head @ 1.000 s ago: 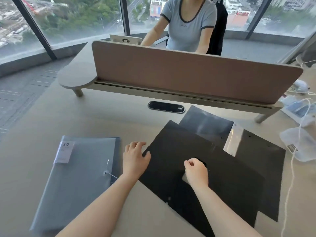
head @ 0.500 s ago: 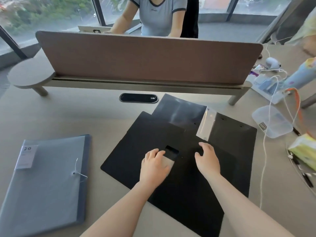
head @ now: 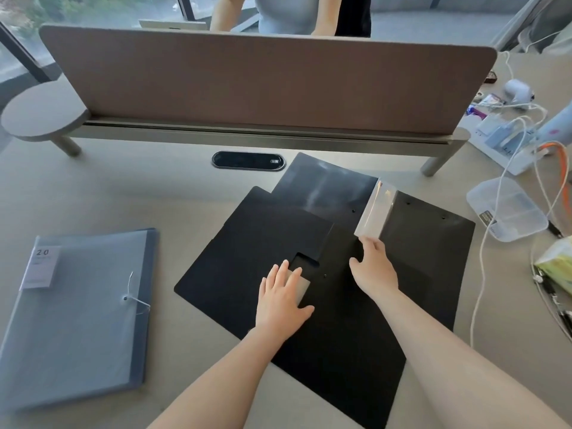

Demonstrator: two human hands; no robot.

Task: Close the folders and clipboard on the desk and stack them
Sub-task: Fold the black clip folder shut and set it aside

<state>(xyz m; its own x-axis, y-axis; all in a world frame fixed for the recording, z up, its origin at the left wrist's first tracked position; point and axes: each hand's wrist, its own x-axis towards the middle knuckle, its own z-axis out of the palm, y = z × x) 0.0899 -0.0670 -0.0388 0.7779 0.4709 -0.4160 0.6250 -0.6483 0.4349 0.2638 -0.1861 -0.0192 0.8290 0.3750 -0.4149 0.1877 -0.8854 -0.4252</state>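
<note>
A black clipboard folder lies shut, slantwise on the desk centre. My left hand rests flat on it, fingers apart, covering part of its pale label window. Beneath and behind it an open black folder is spread out, with a glossy flap at the back and a silvery spine strip. My right hand touches the near end of that strip, fingers bent; whether it grips the strip is unclear. A blue-grey string-tie folder marked 20 lies shut at the left.
A brown divider screen on a low shelf runs across the back, with a person seated beyond it. A clear plastic box, a power strip with white cables and a tissue pack crowd the right. A cable grommet sits mid-desk.
My left hand moved from the clipboard's left edge onto its label window. My right hand left that window and reached back to the silvery strip. The view shifted left and down.
</note>
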